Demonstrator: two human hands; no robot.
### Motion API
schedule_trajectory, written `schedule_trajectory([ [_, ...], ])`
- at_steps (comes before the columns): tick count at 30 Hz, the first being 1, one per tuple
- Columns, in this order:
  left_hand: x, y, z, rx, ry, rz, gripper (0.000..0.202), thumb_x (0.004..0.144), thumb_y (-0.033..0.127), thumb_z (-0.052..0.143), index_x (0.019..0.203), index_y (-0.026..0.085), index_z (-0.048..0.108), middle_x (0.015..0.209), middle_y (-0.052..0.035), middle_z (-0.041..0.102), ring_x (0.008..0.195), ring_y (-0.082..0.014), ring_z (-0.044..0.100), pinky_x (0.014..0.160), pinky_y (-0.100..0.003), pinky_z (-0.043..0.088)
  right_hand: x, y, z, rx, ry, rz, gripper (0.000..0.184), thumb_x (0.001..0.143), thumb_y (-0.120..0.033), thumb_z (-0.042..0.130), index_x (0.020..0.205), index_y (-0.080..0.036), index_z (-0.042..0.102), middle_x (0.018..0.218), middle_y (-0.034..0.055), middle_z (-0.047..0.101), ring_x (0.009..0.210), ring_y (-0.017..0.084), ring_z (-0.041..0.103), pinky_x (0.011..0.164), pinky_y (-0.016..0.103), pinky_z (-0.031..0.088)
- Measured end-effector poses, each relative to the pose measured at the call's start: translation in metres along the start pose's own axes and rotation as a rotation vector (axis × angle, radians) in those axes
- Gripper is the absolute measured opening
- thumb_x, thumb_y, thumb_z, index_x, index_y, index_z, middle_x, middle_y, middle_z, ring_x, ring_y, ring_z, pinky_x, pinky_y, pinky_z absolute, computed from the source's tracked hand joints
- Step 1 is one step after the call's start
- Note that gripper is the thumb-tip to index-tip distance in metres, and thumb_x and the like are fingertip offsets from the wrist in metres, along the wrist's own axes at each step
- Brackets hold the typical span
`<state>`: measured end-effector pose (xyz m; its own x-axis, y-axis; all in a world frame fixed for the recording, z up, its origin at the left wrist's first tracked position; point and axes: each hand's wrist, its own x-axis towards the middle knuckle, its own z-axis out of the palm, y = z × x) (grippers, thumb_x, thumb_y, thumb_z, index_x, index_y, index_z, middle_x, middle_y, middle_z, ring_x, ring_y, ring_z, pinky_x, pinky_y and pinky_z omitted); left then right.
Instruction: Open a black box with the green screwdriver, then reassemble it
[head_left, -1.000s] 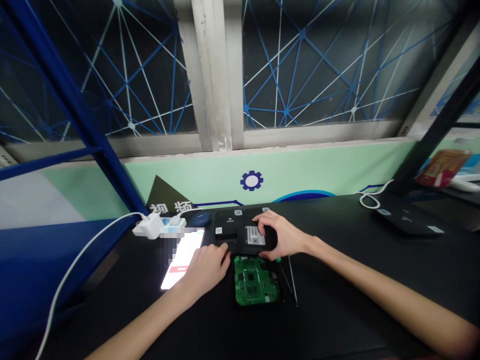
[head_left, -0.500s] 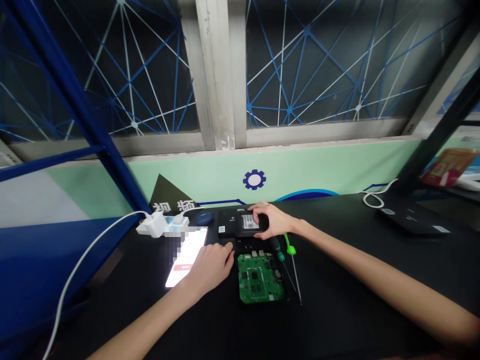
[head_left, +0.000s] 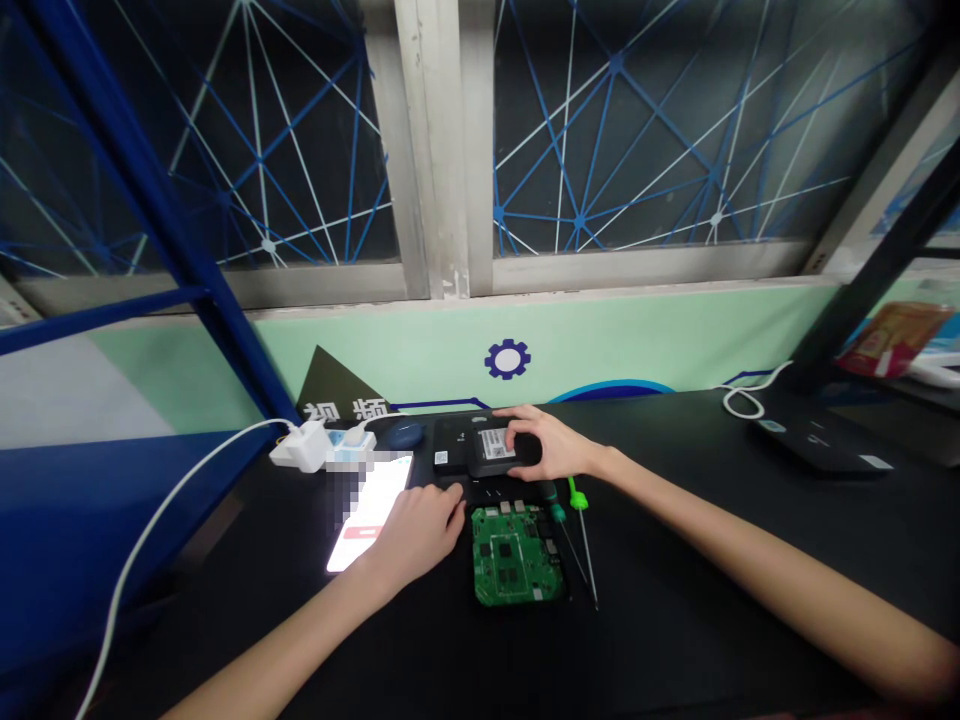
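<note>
My right hand (head_left: 551, 445) curves its thumb and fingers around a black device casing (head_left: 491, 462) with a white printed label. This casing lies beside or over another black casing (head_left: 448, 440) near the back of the desk; whether they are stacked I cannot tell. My left hand (head_left: 424, 530) rests palm down between a lit phone (head_left: 352, 555) and a green circuit board (head_left: 517, 575), its thumb apart and holding nothing visible. Small screws (head_left: 491, 493) lie just beyond the board. A dark-green-handled screwdriver (head_left: 556, 512) and a bright green one (head_left: 578, 499) lie right of it.
White chargers (head_left: 309, 447) in a power strip and a blue mouse (head_left: 405, 435) stand at the back left. A white cable (head_left: 127, 560) hangs at the left. Another flat black device (head_left: 817, 445) sits at the far right, with a white cable loop (head_left: 742, 403) behind.
The view has shifted slightly, so the desk items appear a little further left. My right hand keeps its hold on the labelled casing, and my left hand stays where it was.
</note>
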<state>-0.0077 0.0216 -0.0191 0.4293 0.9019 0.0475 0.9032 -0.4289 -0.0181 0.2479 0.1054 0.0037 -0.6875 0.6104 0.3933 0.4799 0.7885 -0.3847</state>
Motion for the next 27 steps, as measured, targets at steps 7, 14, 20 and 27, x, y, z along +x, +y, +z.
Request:
schedule_trajectory([
  [7,0.0,-0.002,0.003,0.012,0.031,0.028,0.028,0.1,0.029,0.034,0.086,0.02,0.057,0.068,-0.0049,0.063,0.061,-0.0226,0.063,0.053,-0.028,0.032,-0.02,-0.036,-0.012,-0.004,0.079,-0.013,0.004,0.083,-0.02,0.066,0.086,-0.021,0.065,0.111,0.0051,0.066,0.105,0.022,0.059,0.093,0.042,0.046],
  [14,-0.001,-0.002,0.003,0.023,0.042,0.03,0.029,0.1,0.029,0.034,0.082,0.021,0.054,0.066,-0.0042,0.062,0.06,-0.0229,0.063,0.051,-0.028,0.029,-0.048,-0.068,-0.014,0.001,-0.159,0.039,0.011,0.079,-0.012,0.064,0.084,-0.021,0.066,0.086,0.0006,0.069,0.077,0.017,0.062,0.069,0.028,0.047],
  [20,0.0,-0.002,0.003,0.019,0.043,0.045,0.027,0.099,0.027,0.035,0.08,0.02,0.053,0.064,-0.0031,0.061,0.059,-0.0211,0.062,0.05,-0.028,0.026,-0.049,-0.078,-0.011,-0.084,-0.271,0.045,0.014,0.075,-0.008,0.06,0.08,-0.02,0.064,0.083,0.002,0.066,0.075,0.017,0.062,0.064,0.025,0.044],
  [27,0.002,-0.004,0.003,0.009,0.023,0.048,0.024,0.099,0.027,0.038,0.082,0.02,0.053,0.065,-0.0027,0.062,0.059,-0.0212,0.063,0.05,-0.028,0.025,-0.029,-0.083,-0.008,-0.204,-0.467,0.038,0.011,0.068,-0.014,0.063,0.078,-0.018,0.066,0.082,0.0035,0.067,0.07,0.017,0.063,0.057,0.025,0.038],
])
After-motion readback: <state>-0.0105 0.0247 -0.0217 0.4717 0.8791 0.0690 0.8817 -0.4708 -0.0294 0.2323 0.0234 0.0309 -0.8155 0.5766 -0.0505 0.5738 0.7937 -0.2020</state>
